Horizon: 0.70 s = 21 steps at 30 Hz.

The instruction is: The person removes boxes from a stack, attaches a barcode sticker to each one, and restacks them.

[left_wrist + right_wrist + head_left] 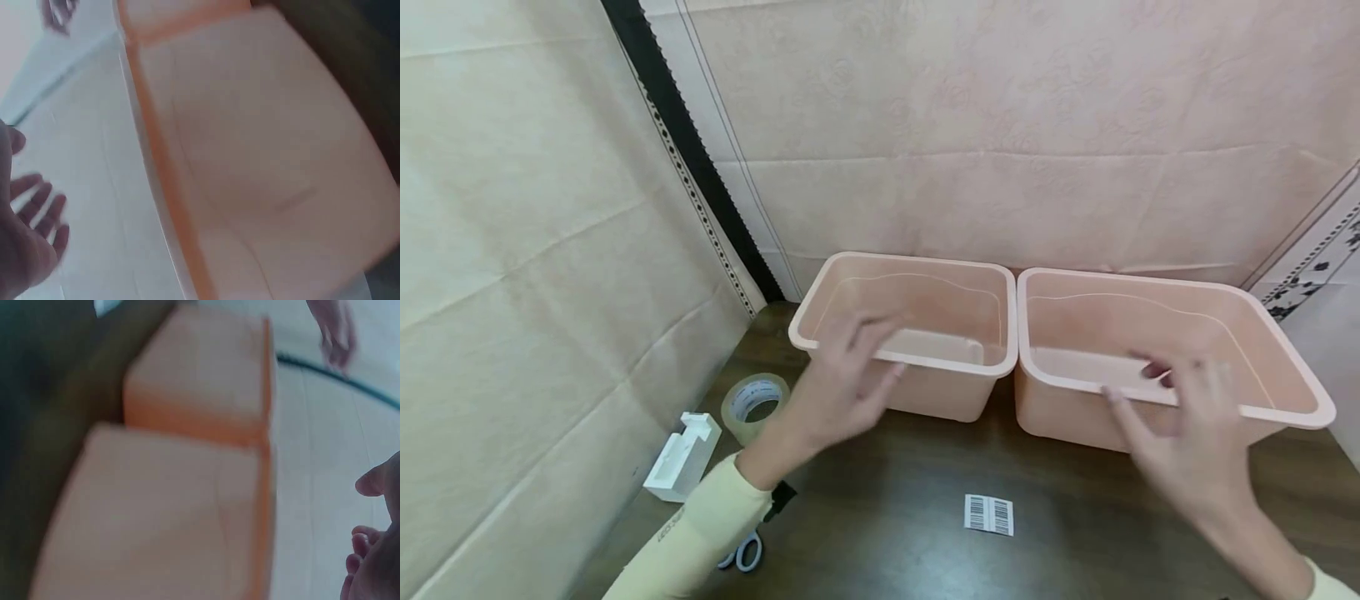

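Note:
Two pink plastic bins stand side by side at the back of the dark table, a left bin (925, 390) and a right bin (1075, 417). My left hand (842, 383), fingers loosely bent and holding nothing, is over the front rim of the left bin. Over the right bin's front rim is my right hand (1195, 433), its thumb and fingers apart and bare. The left wrist view shows the left hand (34, 231) with spread fingers beside a bin wall (250, 137). At the right wrist view's edge, the right hand (375, 544) is also empty.
A tape roll (735, 410), a white holder (683, 458) and scissors (749, 552) lie on the left of the table (880, 517). A white barcode label (988, 514) lies in front of the bins. Cloth walls (1000, 108) rise behind and at the sides.

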Each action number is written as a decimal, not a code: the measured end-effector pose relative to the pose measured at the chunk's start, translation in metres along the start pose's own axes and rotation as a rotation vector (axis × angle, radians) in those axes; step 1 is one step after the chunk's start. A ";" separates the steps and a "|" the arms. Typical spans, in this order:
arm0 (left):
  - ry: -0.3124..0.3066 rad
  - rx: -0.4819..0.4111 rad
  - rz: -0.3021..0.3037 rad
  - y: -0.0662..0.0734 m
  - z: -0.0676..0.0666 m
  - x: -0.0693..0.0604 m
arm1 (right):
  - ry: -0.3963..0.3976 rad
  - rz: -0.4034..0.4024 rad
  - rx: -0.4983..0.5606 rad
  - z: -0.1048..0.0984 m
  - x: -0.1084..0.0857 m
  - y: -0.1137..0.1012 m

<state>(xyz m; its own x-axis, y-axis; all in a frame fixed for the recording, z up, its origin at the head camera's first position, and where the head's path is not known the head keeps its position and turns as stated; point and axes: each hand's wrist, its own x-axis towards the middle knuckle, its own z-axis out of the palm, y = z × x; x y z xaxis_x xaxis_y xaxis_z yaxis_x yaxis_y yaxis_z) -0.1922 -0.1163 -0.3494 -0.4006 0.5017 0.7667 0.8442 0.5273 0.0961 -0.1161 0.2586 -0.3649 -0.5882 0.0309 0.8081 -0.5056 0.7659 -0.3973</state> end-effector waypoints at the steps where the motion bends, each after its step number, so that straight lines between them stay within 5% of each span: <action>1: -0.031 -0.012 0.056 0.007 0.002 0.000 | -0.025 -0.029 0.011 0.006 -0.007 -0.005; 4: -0.136 -0.058 0.179 0.027 0.013 -0.002 | -0.102 -0.129 0.080 0.022 -0.025 -0.015; 7: -0.253 -0.125 0.228 0.044 0.028 -0.007 | -0.201 -0.214 0.160 0.034 -0.038 -0.019; 10: -0.407 -0.183 0.205 0.058 0.046 -0.015 | -0.338 -0.233 0.195 0.043 -0.047 -0.020; 16: -0.847 -0.153 0.140 0.071 0.075 -0.023 | -0.668 -0.151 0.053 0.050 -0.067 -0.017; 21: -0.992 -0.105 0.083 0.069 0.094 -0.033 | -0.891 -0.067 -0.016 0.058 -0.077 -0.008</action>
<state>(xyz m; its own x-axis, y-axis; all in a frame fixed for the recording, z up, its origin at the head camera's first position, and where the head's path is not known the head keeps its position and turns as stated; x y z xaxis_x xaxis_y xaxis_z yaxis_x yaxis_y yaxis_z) -0.1546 -0.0319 -0.4281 -0.4140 0.9050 -0.0983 0.8912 0.4249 0.1588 -0.1031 0.2129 -0.4490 -0.8331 -0.5198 0.1893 -0.5518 0.7570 -0.3500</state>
